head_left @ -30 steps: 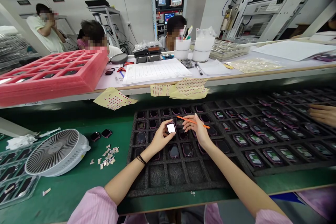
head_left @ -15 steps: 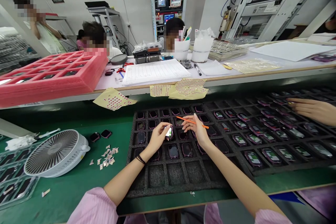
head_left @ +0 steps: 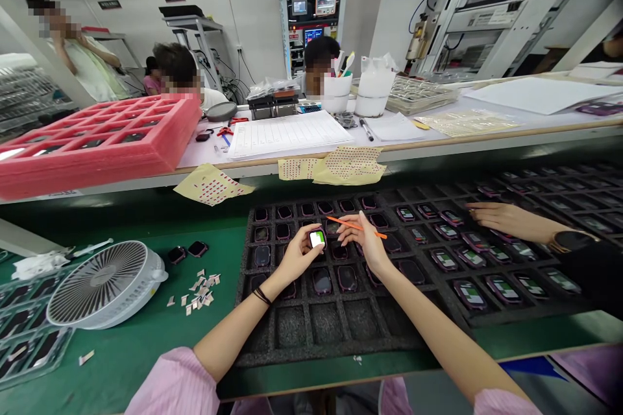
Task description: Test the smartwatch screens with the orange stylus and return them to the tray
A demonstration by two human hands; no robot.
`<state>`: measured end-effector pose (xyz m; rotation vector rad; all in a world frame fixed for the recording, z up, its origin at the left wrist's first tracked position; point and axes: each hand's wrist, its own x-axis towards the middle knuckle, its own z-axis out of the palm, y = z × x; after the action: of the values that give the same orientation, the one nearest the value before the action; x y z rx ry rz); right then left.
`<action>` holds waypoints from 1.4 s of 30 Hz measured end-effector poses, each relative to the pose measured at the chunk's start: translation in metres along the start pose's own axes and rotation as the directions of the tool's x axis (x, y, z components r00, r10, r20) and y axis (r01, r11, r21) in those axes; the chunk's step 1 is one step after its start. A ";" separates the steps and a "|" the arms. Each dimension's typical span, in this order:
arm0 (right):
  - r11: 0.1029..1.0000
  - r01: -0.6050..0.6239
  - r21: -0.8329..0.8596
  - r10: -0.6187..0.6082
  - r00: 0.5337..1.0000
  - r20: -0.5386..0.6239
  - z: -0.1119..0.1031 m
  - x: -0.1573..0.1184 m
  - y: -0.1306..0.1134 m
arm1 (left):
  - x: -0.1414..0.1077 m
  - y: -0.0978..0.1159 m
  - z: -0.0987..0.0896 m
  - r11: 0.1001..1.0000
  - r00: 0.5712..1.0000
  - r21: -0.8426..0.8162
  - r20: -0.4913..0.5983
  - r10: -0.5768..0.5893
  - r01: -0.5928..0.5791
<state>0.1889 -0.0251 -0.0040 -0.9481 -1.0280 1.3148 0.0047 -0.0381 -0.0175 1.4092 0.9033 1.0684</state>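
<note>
Between its thumb and fingers, my left hand (head_left: 298, 254) grips a small watch-like device (head_left: 317, 238) whose lit screen shows white and green. An orange stick (head_left: 357, 227) is held in my right hand (head_left: 366, 243), just right of that device. Both hands are above a black foam tray (head_left: 326, 326) with square compartments. Dark-screened devices lie in many of its compartments, while the front row shows bare foam.
A co-worker's hand (head_left: 516, 220) reaches over a second foam tray of devices at right. On the green table (head_left: 141, 350) are a round fan (head_left: 104, 282), small pale pieces and two devices. A pink foam tray (head_left: 175, 136) occupies the shelf at left.
The device in my left hand has turned, showing its lit screen more fully. The co-worker's hand has moved left, bringing a wristwatch and dark sleeve into view. My right hand is nearly still.
</note>
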 end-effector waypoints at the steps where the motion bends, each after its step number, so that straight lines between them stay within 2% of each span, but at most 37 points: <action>1: 1.000 0.000 0.001 0.000 1.000 -0.001 0.000 0.000 0.000 | 0.000 -0.001 0.000 1.000 1.000 0.000 -0.004 0.001 -0.001; 5: 1.000 0.005 0.004 -0.005 1.000 -0.005 0.001 0.000 0.001 | 0.001 -0.002 -0.001 1.000 0.999 -0.006 -0.041 0.009 -0.009; 11: 1.000 0.000 -0.001 0.000 1.000 -0.003 0.001 -0.001 0.000 | 0.000 0.008 -0.002 0.999 0.998 0.040 -0.061 -0.019 0.022; 15: 1.000 -0.002 -0.002 0.002 1.000 -0.003 0.000 0.000 0.000 | -0.001 0.011 -0.002 0.998 0.999 0.061 -0.038 -0.023 0.026; 23: 1.000 0.004 0.010 -0.004 1.000 -0.003 0.000 0.000 0.001 | -0.001 0.000 -0.001 0.999 0.999 0.037 0.048 -0.009 0.007; 31: 1.000 0.002 0.014 -0.002 1.000 -0.005 0.000 0.000 0.001 | 0.002 -0.003 -0.003 0.999 0.999 0.001 0.026 -0.033 0.033; 37: 1.000 0.001 0.004 -0.001 1.000 -0.005 0.000 -0.001 -0.001 | 0.001 0.003 -0.004 0.995 0.999 0.098 -0.037 0.004 0.000; 42: 1.000 0.004 0.013 -0.004 1.000 0.000 0.001 0.000 -0.001 | 0.000 0.004 -0.004 0.992 1.000 0.125 -0.028 0.003 0.000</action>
<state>0.1886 -0.0256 -0.0030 -0.9363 -1.0201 1.3165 0.0003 -0.0370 -0.0130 1.5013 1.0040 1.0498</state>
